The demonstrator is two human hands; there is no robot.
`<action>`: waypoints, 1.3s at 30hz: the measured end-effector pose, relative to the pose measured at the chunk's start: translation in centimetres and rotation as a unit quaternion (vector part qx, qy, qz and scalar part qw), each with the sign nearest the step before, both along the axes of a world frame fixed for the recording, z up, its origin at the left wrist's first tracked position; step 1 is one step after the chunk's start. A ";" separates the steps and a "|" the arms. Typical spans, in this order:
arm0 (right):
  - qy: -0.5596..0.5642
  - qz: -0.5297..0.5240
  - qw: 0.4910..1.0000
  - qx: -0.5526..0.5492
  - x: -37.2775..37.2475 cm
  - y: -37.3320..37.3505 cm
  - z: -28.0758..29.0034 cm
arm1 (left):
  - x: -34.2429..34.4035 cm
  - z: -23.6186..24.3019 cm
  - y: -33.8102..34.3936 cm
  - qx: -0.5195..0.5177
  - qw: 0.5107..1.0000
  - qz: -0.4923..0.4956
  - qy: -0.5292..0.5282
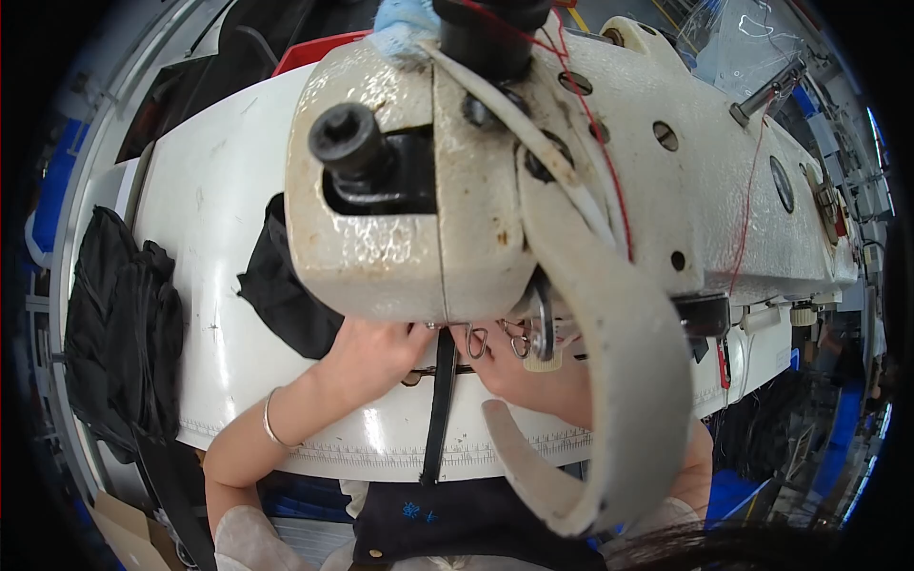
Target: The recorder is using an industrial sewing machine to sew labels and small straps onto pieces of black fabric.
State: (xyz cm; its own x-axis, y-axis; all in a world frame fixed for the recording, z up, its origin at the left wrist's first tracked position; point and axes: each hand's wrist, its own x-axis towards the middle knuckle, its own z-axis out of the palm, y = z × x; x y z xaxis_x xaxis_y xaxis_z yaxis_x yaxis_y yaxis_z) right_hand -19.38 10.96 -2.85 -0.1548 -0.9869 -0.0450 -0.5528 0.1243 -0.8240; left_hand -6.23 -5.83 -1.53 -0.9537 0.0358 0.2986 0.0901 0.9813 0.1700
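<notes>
A large cream sewing machine head (381, 257) fills the middle of the view and hides its needle area. Under its front edge my left hand (367, 354) is curled closed at the left side of a narrow black strap (438, 409). My right hand (524, 376) bends in at the strap's other side, its fingers closed against it. The fingertips of both hands are partly covered by the machine. From between my hands the strap hangs toward me to the table's front edge. Black fabric (290, 290) lies left of the machine head, beyond my left hand.
A curved cream guard (647, 371) arches in front of my right forearm. The white table (214, 190) has a ruler scale along its near edge. Folded black fabric (124, 333) hangs at the left. Red thread (619, 186) runs down the machine. A cardboard box (133, 538) stands low at left.
</notes>
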 end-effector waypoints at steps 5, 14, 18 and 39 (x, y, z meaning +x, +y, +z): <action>0.533 0.139 0.827 -0.109 -0.3 0.3 -0.7 | 0.6 -0.4 0.2 -0.009 0.999 -0.016 0.040; 0.670 0.216 0.695 -0.146 -0.9 -0.3 1.2 | 0.6 -0.5 0.2 0.008 1.000 0.005 0.013; 0.719 0.222 0.649 -0.112 -0.8 0.1 1.1 | 0.2 -0.1 0.3 0.026 0.999 -0.001 0.022; 0.411 0.048 0.876 -0.247 -1.4 -0.7 -1.8 | -0.1 -1.5 -0.8 0.010 0.998 0.000 0.056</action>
